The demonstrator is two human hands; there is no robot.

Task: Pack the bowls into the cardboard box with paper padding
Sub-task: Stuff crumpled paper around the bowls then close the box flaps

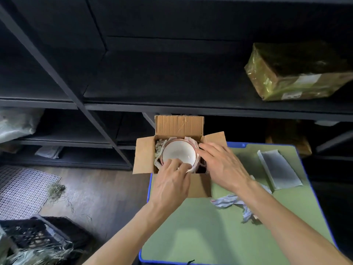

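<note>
At far left corner of tabletop [210, 236], cardboard box [198, 186] was stood open | bowl [178, 152] was seated upright inside, paper padding [158, 148] packed around it | near rim was pinched by left hand [170, 180], fingers curled | right hand [223, 165] was laid at right rim, fingers spread
</note>
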